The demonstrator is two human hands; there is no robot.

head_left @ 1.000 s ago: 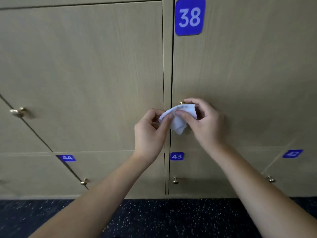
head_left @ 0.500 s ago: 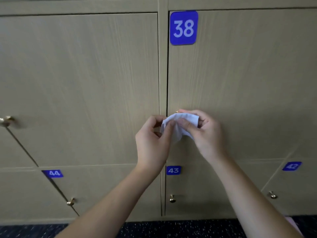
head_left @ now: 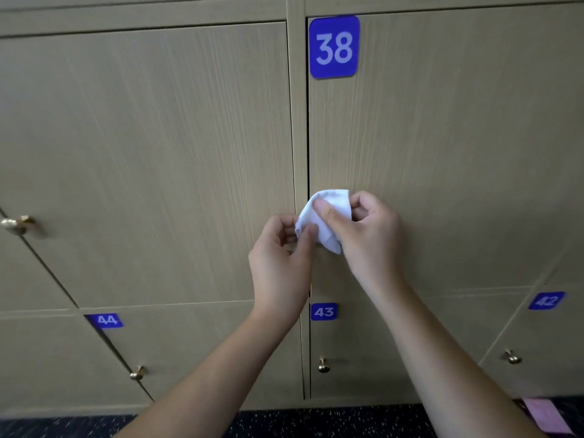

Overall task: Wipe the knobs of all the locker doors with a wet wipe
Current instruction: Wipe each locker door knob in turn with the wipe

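Observation:
A white wet wipe (head_left: 319,221) is bunched at the left edge of locker door 38 (head_left: 442,147), where it covers the door's knob, which is hidden. My right hand (head_left: 369,235) grips the wipe from the right, thumb across its front. My left hand (head_left: 281,260) pinches the wipe's lower left corner between thumb and forefinger. Other brass knobs show on the door to the far left (head_left: 14,224), on door 44 (head_left: 136,373), on door 43 (head_left: 323,365) and on door 42 (head_left: 512,357).
The lockers are light wood with blue number plates 38 (head_left: 334,47), 43 (head_left: 323,311), 44 (head_left: 106,320) and 42 (head_left: 546,300). A dark speckled floor (head_left: 316,422) runs along the bottom. A pink object (head_left: 545,415) lies at the lower right.
The view has tilted upward, so the lockers and my hands sit lower in frame. The wipe has slid up over the knob of door 38; both hands still hold it.

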